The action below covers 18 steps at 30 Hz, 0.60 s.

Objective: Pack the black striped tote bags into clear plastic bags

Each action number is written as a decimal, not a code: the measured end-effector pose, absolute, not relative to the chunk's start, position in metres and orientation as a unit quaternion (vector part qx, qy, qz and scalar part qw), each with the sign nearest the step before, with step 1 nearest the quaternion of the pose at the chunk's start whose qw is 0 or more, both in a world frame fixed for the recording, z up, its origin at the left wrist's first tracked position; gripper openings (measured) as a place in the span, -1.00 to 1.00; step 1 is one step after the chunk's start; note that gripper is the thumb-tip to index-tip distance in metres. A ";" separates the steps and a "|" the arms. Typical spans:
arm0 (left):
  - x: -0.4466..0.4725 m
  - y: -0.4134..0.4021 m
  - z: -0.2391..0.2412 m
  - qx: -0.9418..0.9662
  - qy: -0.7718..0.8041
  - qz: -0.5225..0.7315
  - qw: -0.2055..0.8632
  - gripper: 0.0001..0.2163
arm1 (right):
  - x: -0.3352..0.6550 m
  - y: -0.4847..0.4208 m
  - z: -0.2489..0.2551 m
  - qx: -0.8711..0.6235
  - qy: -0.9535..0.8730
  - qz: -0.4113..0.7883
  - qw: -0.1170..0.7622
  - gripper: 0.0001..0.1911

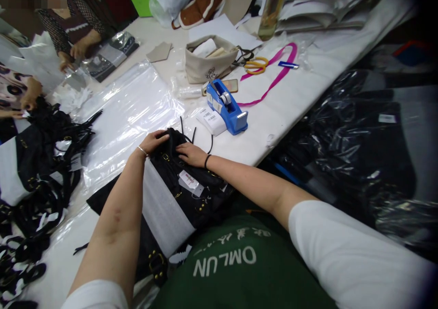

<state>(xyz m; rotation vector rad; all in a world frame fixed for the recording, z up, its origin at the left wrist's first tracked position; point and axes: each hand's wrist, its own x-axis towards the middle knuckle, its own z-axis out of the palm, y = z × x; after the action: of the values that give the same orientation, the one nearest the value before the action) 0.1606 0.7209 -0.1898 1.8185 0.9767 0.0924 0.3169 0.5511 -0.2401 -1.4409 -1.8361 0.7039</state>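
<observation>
Bag [191, 195]: black, white band, gold studs. Dispenser [227, 107]: blue. Ribbon [273, 74]: magenta. Scissors [256, 65]: yellow. Table [290, 103]: white.

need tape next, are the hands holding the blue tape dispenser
No, the left hand and right hand rest on the black bag; the blue tape dispenser stands apart beyond them.

A white table [294, 103] runs from 7 o'clock up to 1 o'clock. At its middle stands a blue tape dispenser [227, 107], with a block of white labels [212, 121] touching it at 8 o'clock. At 12 o'clock from the dispenser sits a canvas pouch [208, 60]. At 1 o'clock lie yellow scissors [256, 65] and a pink ribbon [277, 74]. A clear plastic sheet [130, 112] spreads at 9 o'clock. A black bag [185, 181] lies at 6 o'clock, and a heap of black straps [41, 172] at 8 o'clock.
</observation>
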 end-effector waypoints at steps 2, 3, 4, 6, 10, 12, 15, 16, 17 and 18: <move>0.174 0.719 -0.198 0.789 0.446 0.011 0.422 -0.43 | 0.317 0.552 -0.238 -0.566 -0.698 0.292 0.328 -0.78; 0.180 0.717 -0.203 0.803 0.464 0.009 0.374 -0.47 | 0.318 0.553 -0.236 -0.574 -0.688 0.307 0.322 -0.80; 0.184 0.715 -0.207 0.814 0.478 0.011 0.330 -0.50 | 0.318 0.554 -0.235 -0.584 -0.672 0.325 0.320 -0.80; 0.189 0.711 -0.213 0.829 0.494 0.018 0.263 -0.52 | 0.321 0.554 -0.232 -0.599 -0.629 0.374 0.327 -0.80; 0.187 0.706 -0.217 0.834 0.508 0.014 0.215 -0.50 | 0.331 0.529 -0.217 -0.585 -0.556 0.450 0.382 -0.76; 0.186 0.707 -0.217 0.832 0.512 0.009 0.213 -0.48 | 0.334 0.501 -0.204 -0.610 -0.514 0.431 0.422 -0.70; 0.186 0.709 -0.220 0.832 0.512 0.003 0.212 -0.44 | 0.336 0.459 -0.181 -0.666 -0.515 0.382 0.383 -0.60; 0.186 0.709 -0.221 0.831 0.513 0.002 0.214 -0.43 | 0.336 0.449 -0.176 -0.681 -0.534 0.366 0.341 -0.57; 0.186 0.710 -0.222 0.830 0.515 0.001 0.215 -0.41 | 0.336 0.441 -0.172 -0.696 -0.552 0.352 0.294 -0.57; 0.187 0.711 -0.223 0.827 0.519 -0.001 0.217 -0.41 | 0.337 0.436 -0.170 -0.712 -0.561 0.343 0.247 -0.58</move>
<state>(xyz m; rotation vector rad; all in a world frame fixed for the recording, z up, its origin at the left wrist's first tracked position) 0.1865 0.7110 -0.2231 2.2906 1.4363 -0.0027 0.3369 0.4363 -0.1698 -1.9409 -1.5290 0.9340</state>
